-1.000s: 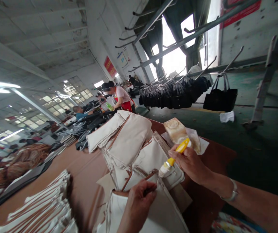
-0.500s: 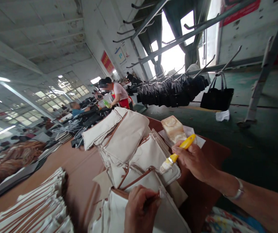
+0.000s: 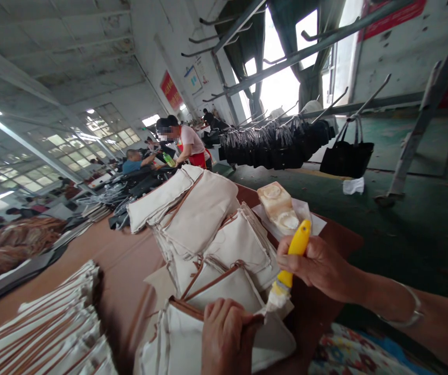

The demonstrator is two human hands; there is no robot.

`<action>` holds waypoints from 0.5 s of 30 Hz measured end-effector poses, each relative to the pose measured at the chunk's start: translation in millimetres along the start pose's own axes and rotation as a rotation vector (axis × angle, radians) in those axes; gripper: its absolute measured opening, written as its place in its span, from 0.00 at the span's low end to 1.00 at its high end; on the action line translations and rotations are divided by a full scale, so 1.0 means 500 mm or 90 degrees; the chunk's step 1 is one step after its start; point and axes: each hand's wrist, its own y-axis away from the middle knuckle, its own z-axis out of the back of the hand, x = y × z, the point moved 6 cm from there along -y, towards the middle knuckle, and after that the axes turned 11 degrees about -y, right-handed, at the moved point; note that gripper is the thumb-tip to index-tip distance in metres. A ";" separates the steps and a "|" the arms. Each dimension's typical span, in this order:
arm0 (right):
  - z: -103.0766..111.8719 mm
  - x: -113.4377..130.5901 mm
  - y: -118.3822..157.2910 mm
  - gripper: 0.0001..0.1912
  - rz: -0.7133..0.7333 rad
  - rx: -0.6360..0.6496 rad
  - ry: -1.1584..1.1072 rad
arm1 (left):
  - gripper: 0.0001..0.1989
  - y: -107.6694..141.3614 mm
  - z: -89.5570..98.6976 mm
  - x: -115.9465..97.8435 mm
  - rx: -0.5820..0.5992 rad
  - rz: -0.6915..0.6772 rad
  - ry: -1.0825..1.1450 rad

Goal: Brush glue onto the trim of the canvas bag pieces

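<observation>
The right hand (image 3: 318,265) closes its grip around the yellow handle of a small brush (image 3: 289,268), fingers wrapped tight, the bristles pointing down and toward the left hand; the bristle tip touches the brown-edged seam of the cream canvas bag (image 3: 208,333) just below that grip; the left hand (image 3: 226,336) pinches the bag's brown trim between thumb and curled fingers, holding it pressed to the brown table (image 3: 130,271); beyond both grips a fanned pile of cream bags (image 3: 204,219) lies overlapping, each with brown edging; just beyond the right grip a pale block with round marks (image 3: 276,205) sits on a white sheet (image 3: 315,224) at the table's edge; well to the left of the left grip a stack of folded cream pieces (image 3: 48,328) is banked in rows; far beyond, a person in a white top and red apron (image 3: 190,148) bends over another table, and dark bags hang from a rail (image 3: 278,146).
</observation>
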 end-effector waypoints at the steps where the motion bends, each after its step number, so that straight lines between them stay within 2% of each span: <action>1: 0.002 0.003 -0.001 0.14 0.014 -0.021 0.010 | 0.07 -0.001 -0.001 -0.002 -0.006 -0.002 0.002; 3: -0.007 0.002 -0.003 0.14 0.029 -0.023 0.028 | 0.08 -0.004 -0.001 -0.006 -0.013 -0.010 0.007; 7: -0.040 -0.005 -0.002 0.14 0.013 0.079 0.041 | 0.09 -0.005 0.001 -0.007 -0.010 -0.006 0.005; 12: -0.035 0.005 -0.001 0.14 0.041 0.029 0.031 | 0.09 -0.002 0.002 -0.008 0.013 0.011 -0.014; 15: -0.044 -0.007 0.009 0.15 0.006 0.093 0.001 | 0.13 0.013 0.000 -0.001 0.058 -0.007 -0.064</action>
